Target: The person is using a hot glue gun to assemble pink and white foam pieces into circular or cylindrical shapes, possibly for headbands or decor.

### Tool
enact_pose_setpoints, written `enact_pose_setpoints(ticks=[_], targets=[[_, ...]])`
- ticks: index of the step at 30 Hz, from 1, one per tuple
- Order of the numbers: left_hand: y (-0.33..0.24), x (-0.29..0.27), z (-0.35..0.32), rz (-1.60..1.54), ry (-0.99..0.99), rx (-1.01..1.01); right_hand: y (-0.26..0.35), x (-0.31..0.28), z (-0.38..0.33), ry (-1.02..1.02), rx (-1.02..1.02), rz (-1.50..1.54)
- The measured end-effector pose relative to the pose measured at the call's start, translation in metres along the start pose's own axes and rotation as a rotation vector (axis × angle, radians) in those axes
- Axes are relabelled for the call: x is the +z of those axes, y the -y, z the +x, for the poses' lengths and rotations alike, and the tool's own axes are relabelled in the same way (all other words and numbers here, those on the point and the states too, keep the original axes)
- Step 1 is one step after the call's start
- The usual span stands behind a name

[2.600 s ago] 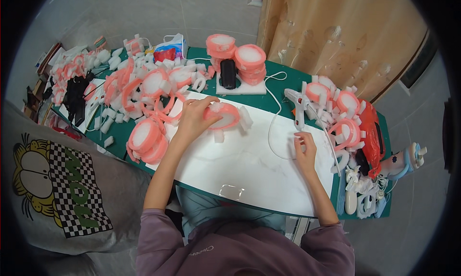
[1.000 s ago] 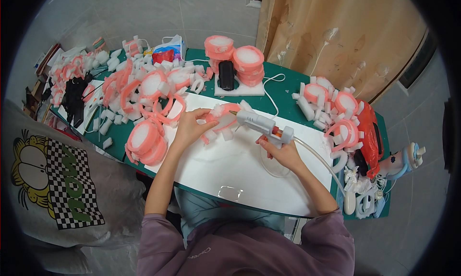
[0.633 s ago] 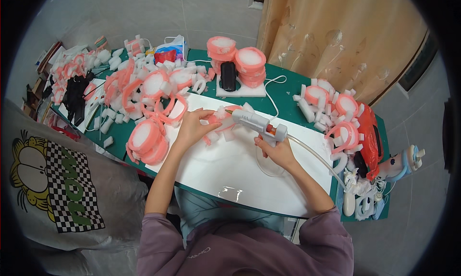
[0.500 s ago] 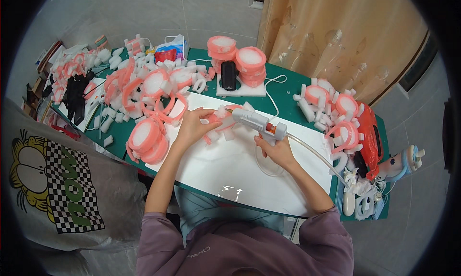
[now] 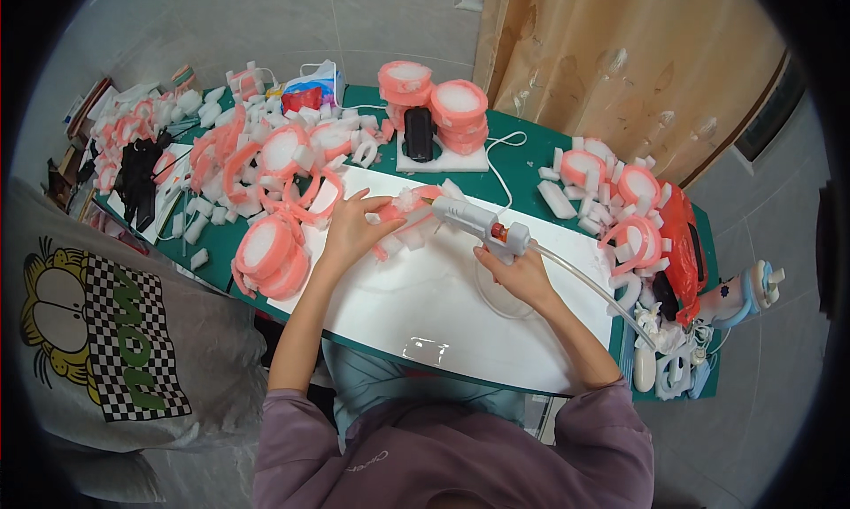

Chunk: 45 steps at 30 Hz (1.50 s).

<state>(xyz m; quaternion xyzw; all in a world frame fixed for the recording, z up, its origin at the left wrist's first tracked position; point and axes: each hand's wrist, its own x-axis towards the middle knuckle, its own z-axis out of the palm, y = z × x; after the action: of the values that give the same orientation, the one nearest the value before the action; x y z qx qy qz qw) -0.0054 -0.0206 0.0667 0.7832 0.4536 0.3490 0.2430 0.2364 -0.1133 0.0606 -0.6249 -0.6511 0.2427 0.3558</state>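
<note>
My right hand (image 5: 516,274) is wrapped round the grip of a grey and white hot glue gun (image 5: 469,219), its clear glue stick trailing from the back toward the lower right. The gun's nozzle points left, at a pink and white foam piece (image 5: 409,215) lying over the white board (image 5: 425,301). At the left side of that foam piece is my left hand (image 5: 361,227), thumb and forefinger closed on its edge. The gun covers part of the foam, so where the nozzle meets it is hidden.
Loose pink and white foam parts (image 5: 283,150) are heaped at the far left. Stacked round foam pieces (image 5: 459,106) stand at the back behind a black device (image 5: 419,135). More foam (image 5: 611,186), a red bag (image 5: 682,252) and a cup (image 5: 735,298) are at right. A person's grey shirt (image 5: 133,332) is at left.
The glue gun and my right hand have shifted slightly right. My left hand stays at the foam piece with small finger movements.
</note>
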Motion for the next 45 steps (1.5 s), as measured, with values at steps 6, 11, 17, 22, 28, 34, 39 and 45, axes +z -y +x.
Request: enact_pose_setpoints(ticks=[6,11,17,22,28,34,39,45], targets=[[-0.010,0.000,-0.004,0.225,-0.139,0.282,0.007,-0.018,-0.007,0.068,-0.083,0.081],[0.003,-0.018,-0.008,0.311,-0.487,0.203,-0.005,-0.024,-0.006,-0.074,0.165,0.285],[0.007,-0.023,-0.018,0.196,-0.469,0.127,-0.094,-0.030,0.038,-0.407,0.222,0.339],[-0.007,-0.022,-0.029,0.154,-0.384,0.044,-0.116,-0.014,0.049,-0.459,0.274,0.476],[-0.011,-0.020,-0.030,0.069,-0.369,0.009,-0.150,-0.017,0.074,-0.530,0.170,0.184],[-0.021,-0.021,-0.042,0.106,-0.324,-0.010,-0.152,-0.013,0.083,-0.503,0.187,-0.085],[-0.013,-0.005,-0.037,0.088,-0.385,0.214,-0.165,-0.036,0.065,-0.431,0.246,0.344],[-0.009,-0.010,-0.037,-0.035,-0.387,0.150,-0.150,-0.040,0.005,-0.580,-0.036,0.037]])
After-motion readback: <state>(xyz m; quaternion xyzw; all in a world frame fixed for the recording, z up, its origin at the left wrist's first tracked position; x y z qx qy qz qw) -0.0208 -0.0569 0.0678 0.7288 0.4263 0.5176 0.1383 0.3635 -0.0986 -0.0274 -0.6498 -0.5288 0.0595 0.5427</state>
